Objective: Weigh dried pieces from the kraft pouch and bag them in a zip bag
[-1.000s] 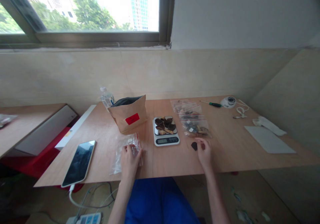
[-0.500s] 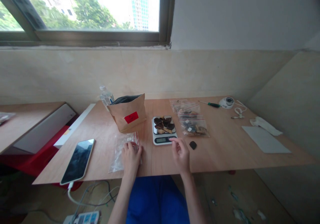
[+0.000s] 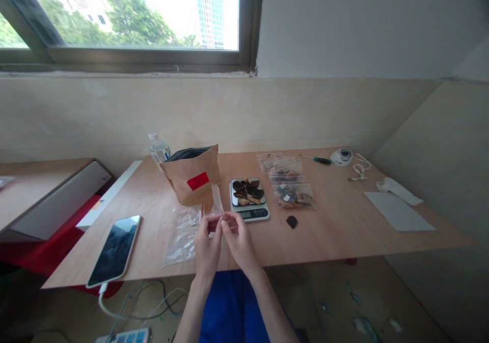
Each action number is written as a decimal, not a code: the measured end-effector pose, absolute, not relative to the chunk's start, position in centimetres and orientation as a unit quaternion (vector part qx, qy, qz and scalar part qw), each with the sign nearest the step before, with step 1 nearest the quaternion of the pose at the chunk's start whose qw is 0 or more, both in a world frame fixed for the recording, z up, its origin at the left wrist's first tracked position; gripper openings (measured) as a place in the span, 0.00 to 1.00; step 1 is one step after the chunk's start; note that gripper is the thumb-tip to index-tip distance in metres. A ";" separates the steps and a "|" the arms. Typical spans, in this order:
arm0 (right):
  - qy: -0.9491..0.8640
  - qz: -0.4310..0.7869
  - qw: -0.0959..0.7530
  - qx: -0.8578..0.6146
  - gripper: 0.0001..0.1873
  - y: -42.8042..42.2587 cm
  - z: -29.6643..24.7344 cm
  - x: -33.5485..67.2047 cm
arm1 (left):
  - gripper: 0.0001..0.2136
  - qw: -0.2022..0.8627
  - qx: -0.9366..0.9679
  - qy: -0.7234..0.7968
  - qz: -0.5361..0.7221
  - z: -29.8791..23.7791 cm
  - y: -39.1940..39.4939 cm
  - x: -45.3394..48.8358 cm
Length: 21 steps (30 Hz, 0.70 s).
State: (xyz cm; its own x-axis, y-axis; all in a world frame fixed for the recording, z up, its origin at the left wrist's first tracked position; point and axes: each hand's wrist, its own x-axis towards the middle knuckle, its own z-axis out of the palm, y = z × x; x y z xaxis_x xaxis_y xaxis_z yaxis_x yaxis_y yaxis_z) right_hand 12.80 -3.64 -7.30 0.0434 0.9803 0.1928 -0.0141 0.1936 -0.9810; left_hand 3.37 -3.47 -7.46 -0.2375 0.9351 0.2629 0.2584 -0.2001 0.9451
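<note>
While left hand point(image 3: 207, 243) and right hand point(image 3: 239, 241) pinch a clear bag point(image 3: 217, 200), dark slices point(image 3: 248, 192) rest on a scale point(image 3: 250, 214)

Where the two sets of fingertips meet, just in from the near edge of the table point(image 3: 332, 236), thumbs and forefingers of both hands are closed on the thin plastic. Part of the clear bag rises above the fingers, in front of the paper pouch point(image 3: 189, 185); the rest is partly hidden by the hands. Flat plastic bags point(image 3: 179, 238) lie just left of the left hand, close to the near edge.

Beyond the right hand, the scale sits near the middle of the table, with brown and pale slices heaped on its plate. A single dark piece point(image 3: 292, 221) lies to its right, nearer the near edge. Filled bags point(image 3: 294, 196) overlap in a row running back toward the far edge.

The pouch stands open at the top, left of the scale, with a bottle point(image 3: 159, 151) behind it by the far edge. Toward the near left corner lies a phone point(image 3: 114, 251), a white cable plugged into its end. Near the far right corner are a green-handled screwdriver point(image 3: 323, 160) and a white dome camera point(image 3: 342, 156); a white sheet point(image 3: 399, 213) lies along the right side.
</note>
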 end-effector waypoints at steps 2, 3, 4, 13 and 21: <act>-0.508 0.459 0.576 -0.447 0.13 -3.2 -6.9 12.9 | 0.08 0.329 0.525 0.533 0.576 -7.1 -3.4 3.8; -0.499 0.463 0.580 -0.446 0.13 -3.0 -6.7 13.1 | 0.08 0.341 0.522 0.524 0.580 -6.9 -3.4 3.9; -0.493 0.467 0.583 -0.446 0.13 -2.9 -6.5 13.3 | 0.08 0.354 0.520 0.517 0.580 -6.8 -3.3 4.0; -0.484 0.476 0.586 -0.442 0.13 -2.7 -5.4 14.9 | 0.09 0.391 0.525 0.494 0.572 -5.9 -3.4 4.1; -0.506 0.449 0.576 -0.458 0.12 -2.4 -5.3 15.0 | 0.09 0.392 0.524 0.496 0.571 -5.6 -3.5 4.3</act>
